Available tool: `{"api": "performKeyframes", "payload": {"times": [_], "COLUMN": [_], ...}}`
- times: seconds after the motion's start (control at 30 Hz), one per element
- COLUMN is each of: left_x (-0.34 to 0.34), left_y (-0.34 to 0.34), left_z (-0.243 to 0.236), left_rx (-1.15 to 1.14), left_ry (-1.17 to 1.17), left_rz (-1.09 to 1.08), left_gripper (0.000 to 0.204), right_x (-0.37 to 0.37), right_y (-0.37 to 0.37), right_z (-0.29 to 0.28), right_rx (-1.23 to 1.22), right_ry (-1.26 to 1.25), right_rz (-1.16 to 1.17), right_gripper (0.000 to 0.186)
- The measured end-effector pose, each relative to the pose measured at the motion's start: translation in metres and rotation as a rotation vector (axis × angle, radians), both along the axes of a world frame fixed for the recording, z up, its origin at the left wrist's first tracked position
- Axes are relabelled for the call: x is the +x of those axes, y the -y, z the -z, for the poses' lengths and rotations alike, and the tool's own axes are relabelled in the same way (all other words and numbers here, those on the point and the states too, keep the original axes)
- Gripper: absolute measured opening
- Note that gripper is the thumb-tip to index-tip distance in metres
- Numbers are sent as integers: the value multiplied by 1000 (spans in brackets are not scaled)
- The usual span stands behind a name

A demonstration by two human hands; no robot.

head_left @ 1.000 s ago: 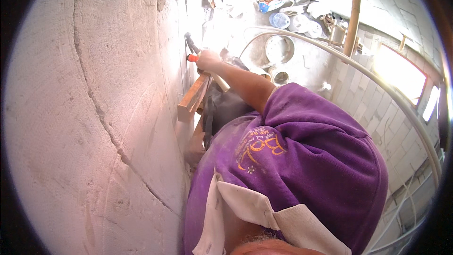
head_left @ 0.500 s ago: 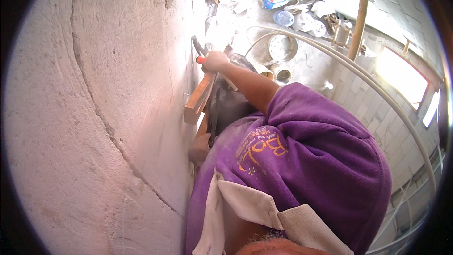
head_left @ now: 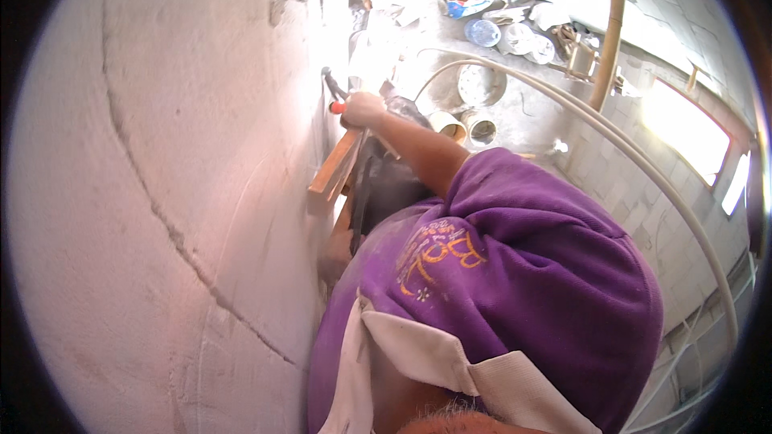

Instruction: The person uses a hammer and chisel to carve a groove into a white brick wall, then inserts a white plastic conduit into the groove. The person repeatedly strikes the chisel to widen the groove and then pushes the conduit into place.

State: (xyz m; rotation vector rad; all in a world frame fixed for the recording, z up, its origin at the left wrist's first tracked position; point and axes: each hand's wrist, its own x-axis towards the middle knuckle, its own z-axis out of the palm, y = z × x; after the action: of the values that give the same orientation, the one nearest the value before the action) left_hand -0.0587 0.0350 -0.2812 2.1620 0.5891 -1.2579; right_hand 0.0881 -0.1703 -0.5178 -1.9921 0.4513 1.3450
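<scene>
My right hand (head_left: 363, 109) is closed beside the plastered wall, gripping a tool whose rounded orange-red end (head_left: 337, 108) sticks out on the wall side. The rest of that tool is lost in glare and behind the fingers. A dark curved piece (head_left: 330, 82) rises just beyond it. Below the right hand, a wooden beam (head_left: 336, 164) slants down along the wall. Lower still, my left hand (head_left: 335, 253) is close to the wall, between it and my purple shirt. It is blurred, and its fingers cannot be made out.
A long crack (head_left: 172, 233) runs down the wall (head_left: 72, 257) on my left. Buckets (head_left: 481, 130), a round basin (head_left: 482, 83) and a blue water bottle (head_left: 482, 32) are on the floor ahead. A pale hose (head_left: 643, 153) arcs across the right, near a bamboo pole (head_left: 609, 32).
The wall's crack has shifted left in view. My right hand, the orange-red end and the beam appear slightly further left. My left hand has become more blurred.
</scene>
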Motion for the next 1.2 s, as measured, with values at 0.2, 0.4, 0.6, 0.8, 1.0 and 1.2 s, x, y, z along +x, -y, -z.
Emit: {"api": "performKeyframes", "payload": {"times": [0.2,0.4,0.6,0.8,1.0,1.2], "left_x": [1,-14,7,39,16,38], "left_y": [4,-7,14,36,20,32], "left_z": [-2,-2,-3,7,-7,-42], "left_rx": [-40,-110,-72,-120,-539,-375], "left_ry": [66,158,112,15,352,113], "left_rz": [-68,-162,-103,-52,-520,-774], "left_gripper": [60,60,66,74,87,113], "right_x": [6,-8,-17,-19,-18,-16], "right_y": [7,-6,-13,-15,-11,-6], "right_z": [-20,7,23,19,7,3], "right_rx": [-80,-95,-60,-17,28,56], "right_ry": [-38,33,60,75,35,57], "right_rz": [141,13,102,-1,55,-42], "right_gripper": [29,32,31,34,34,33]}}
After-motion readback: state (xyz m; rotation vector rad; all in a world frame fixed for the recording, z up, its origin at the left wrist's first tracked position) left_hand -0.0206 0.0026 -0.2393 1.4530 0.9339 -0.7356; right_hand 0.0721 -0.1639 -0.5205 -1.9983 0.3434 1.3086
